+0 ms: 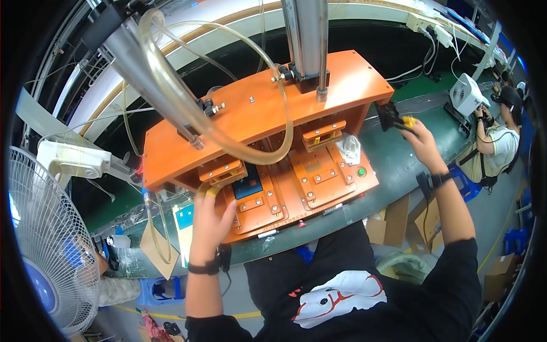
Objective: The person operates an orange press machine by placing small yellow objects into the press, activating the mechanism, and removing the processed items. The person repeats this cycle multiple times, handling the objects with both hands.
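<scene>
The left hand presses a dark blue-edged panel into the orange press fixture; keep it seated flat. Right of the fixture, the right hand grips a black part.

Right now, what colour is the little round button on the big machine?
Green. The round button sits on the orange press fixture's right front corner, clearest in the head view.

Green bench carries orange press fixture, white fan unit.

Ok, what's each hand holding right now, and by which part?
Right hand grips a flat black part by its near edge. Left hand holds nothing clearly; its yellow-capped fingertips reach the orange press fixture.
</scene>
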Tool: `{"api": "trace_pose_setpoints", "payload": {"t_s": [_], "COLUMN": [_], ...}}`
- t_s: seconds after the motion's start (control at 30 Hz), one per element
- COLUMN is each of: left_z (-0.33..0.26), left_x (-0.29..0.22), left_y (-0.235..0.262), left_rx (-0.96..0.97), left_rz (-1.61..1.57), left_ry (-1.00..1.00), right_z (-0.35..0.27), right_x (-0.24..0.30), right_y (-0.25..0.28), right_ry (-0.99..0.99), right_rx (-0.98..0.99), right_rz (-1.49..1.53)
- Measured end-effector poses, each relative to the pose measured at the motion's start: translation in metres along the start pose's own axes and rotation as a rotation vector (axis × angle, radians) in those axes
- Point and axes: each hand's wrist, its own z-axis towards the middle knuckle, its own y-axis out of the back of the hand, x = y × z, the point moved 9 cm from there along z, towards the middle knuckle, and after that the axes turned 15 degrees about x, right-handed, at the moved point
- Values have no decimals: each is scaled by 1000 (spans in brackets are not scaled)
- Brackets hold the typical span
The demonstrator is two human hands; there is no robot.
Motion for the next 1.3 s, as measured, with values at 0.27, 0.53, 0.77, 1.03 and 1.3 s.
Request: {"api": "trace_pose_setpoints", "payload": {"t_s": [0.27,0.53,0.77,1.03,1.3], "left_z": [-109,-140,-177,-203,-191], "left_x": [31,55,52,75,72], "left_y": [-36,-67,-76,-72,-63], "left_rx": [-212,-484,-496,-505,-476], "left_rz": [-249,-464,-415,-286,-313], "left_ry": [71,83,164,248,198], "right_z": [-150,-87,-26,0,6], "right_x": [164,314,349,364,377], "right_y": [4,-119,-205,-231,-254], "right_ry": [17,517,600,577,615], "right_rx": [-121,432,312,216,368], "right_rz": [409,349,-11,-151,-389]}}
